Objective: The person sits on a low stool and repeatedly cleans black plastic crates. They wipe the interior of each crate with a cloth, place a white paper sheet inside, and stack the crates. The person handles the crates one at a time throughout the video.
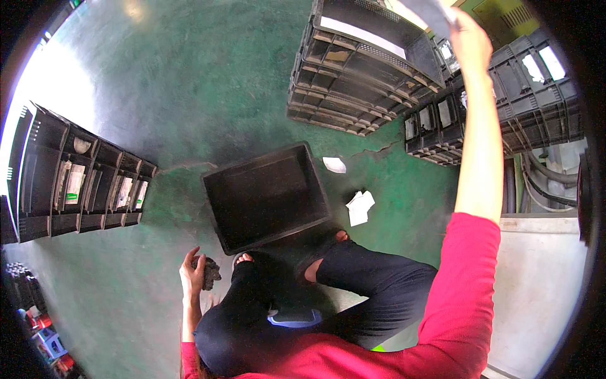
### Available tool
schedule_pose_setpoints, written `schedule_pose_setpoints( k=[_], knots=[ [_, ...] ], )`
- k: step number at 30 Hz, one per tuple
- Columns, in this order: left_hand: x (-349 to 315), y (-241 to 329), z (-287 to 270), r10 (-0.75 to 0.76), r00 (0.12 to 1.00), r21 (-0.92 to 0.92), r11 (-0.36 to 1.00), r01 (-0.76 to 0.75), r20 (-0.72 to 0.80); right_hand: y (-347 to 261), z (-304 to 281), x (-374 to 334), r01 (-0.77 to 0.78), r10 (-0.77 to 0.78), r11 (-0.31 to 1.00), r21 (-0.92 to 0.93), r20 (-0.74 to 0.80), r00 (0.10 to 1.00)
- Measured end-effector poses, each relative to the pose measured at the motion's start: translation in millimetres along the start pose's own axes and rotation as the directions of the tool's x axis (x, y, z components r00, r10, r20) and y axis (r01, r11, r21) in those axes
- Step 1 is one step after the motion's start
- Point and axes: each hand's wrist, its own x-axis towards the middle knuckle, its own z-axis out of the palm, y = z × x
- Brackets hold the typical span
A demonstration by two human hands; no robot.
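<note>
Green floor [177, 95], scuffed and cracked in places. On it at far left, black ribbed crate [82, 218] with pale labels [74, 183] on the near side. At upper centre, bigger black crate stack [353, 95]; at upper right, further dark crates [530, 114], close beside a pale panel [536, 278]. Just in front of the feet [311, 270], 1 shallow black bin [265, 199], slightly askew, hollow side up. Right of the bin, 1 white slip [334, 165], with a small cluster of white papers [360, 208] nearer the legs [379, 278]. Low at left, beside the knee — left hand [192, 273] with fingers curled round a dark rough lump [212, 275]. High at right, at the end of an outstretched arm in a red sleeve [467, 271] — right hand [473, 44] gripping a grey flat piece [430, 14], blurred and partly cut off at the top edge, in front of the crates
</note>
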Motion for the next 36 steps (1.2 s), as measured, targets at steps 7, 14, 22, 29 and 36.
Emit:
schedule_pose_setpoints(
  k=[7,14,22,29,36],
  knots=[
    [-9.9,1.7,-17.4,-0.047,0.999,0.033,0.998,0.047,-0.003,-3.6,61.2,-57.3,0.364,-0.330,0.928,-0.081,0.277,0.902],
    [13.9,64.2,-17.2,-0.108,0.970,-0.257,0.952,0.165,0.219,-75.5,46.8,-234.1,-0.046,-0.052,0.794,0.606,0.143,0.988],
    [44.6,175.0,27.6,0.129,0.692,-0.300,0.945,0.132,0.710,-136.8,96.2,-435.1,-0.973,0.106,0.105,-0.204,0.975,-0.193],
    [35.7,202.5,51.1,0.151,0.655,-0.077,0.987,-0.141,0.740,-197.0,-6.7,-357.7,-0.958,-0.401,0.096,0.272,0.891,0.213],
    [24.7,205.3,27.7,0.102,0.667,-0.018,0.991,-0.132,0.738,-253.0,-52.5,-331.0,-0.766,-0.305,0.293,0.572,0.816,0.492]
  ],
)
